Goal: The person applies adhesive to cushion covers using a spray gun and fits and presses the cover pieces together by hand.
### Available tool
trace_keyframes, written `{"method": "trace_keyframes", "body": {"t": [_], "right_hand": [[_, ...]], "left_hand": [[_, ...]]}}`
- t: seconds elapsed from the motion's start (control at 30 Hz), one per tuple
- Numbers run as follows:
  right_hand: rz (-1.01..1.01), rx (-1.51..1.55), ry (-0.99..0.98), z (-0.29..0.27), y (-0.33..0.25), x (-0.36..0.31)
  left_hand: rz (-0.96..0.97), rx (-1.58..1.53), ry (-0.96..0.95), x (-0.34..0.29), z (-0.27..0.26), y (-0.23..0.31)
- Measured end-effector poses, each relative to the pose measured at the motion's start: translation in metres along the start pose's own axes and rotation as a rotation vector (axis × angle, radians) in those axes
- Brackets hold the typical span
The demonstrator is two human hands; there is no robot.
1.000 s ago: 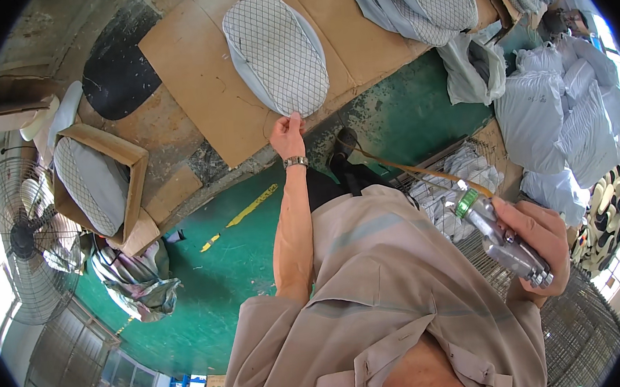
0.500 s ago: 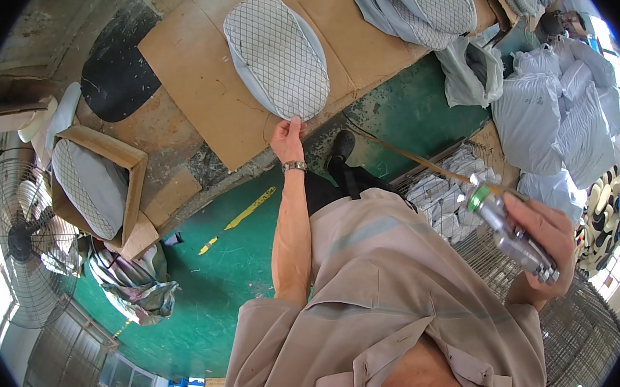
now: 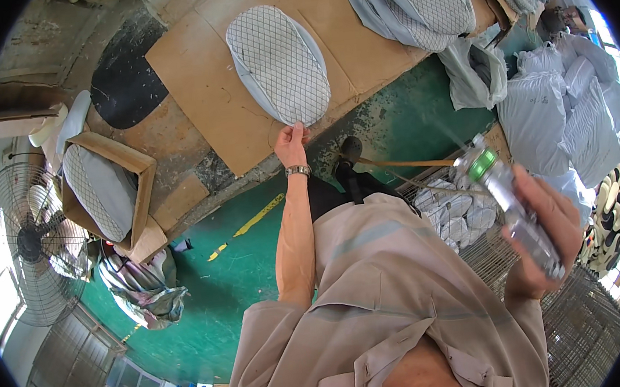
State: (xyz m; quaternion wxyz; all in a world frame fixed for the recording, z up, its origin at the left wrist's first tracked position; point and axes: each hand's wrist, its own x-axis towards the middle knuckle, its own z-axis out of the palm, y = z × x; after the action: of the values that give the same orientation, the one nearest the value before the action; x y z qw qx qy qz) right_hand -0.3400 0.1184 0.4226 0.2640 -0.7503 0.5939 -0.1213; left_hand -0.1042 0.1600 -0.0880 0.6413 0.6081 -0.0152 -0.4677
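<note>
An oval white cushion cover (image 3: 280, 63) with a dark diamond grid lies on a cardboard sheet (image 3: 198, 93). At its near end my left hand (image 3: 292, 145) pinches the edge between thumb and fingers. My right hand (image 3: 549, 224) is wrapped round a silver spray gun (image 3: 506, 202) with a green ring, held up to the right, apart from the cover. Faint mist shows ahead of its nozzle, pointing up and left. A thin brownish hose (image 3: 410, 162) runs behind the gun.
Grey quilted covers (image 3: 419, 3) are piled at the back right. Stuffed white bags (image 3: 546, 106) and a wire rack (image 3: 475, 230) holding wrapped bundles stand right. A carton (image 3: 146, 186) with another pad and a large fan (image 3: 30, 240) are left. A black oval (image 3: 126, 77) lies behind.
The spray gun has turned slightly upright, and mist now comes from its nozzle. The hose has swung. My left hand keeps its pinch on the cover; the whole view has shifted a little.
</note>
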Motion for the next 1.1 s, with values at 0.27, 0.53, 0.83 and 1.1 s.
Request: {"method": "trace_keyframes", "body": {"t": [0.27, 0.53, 0.83, 1.1], "right_hand": [[0.146, -0.010, 0.002, -0.009, 0.025, -0.020], [0.025, 0.060, -0.195, -0.036, 0.072, -0.029], [-0.265, 0.125, -0.191, -0.031, 0.100, -0.026], [-0.101, -0.050, -0.102, -0.062, 0.118, -0.039]], "left_hand": [[-0.115, -0.110, -0.054, -0.023, -0.022, 0.006], [-0.111, -0.057, 0.110, -0.053, -0.081, 0.005], [-0.030, -0.048, 0.255, -0.050, -0.073, 0.021], [0.053, 0.237, 0.207, -0.009, -0.001, 0.054]]}}
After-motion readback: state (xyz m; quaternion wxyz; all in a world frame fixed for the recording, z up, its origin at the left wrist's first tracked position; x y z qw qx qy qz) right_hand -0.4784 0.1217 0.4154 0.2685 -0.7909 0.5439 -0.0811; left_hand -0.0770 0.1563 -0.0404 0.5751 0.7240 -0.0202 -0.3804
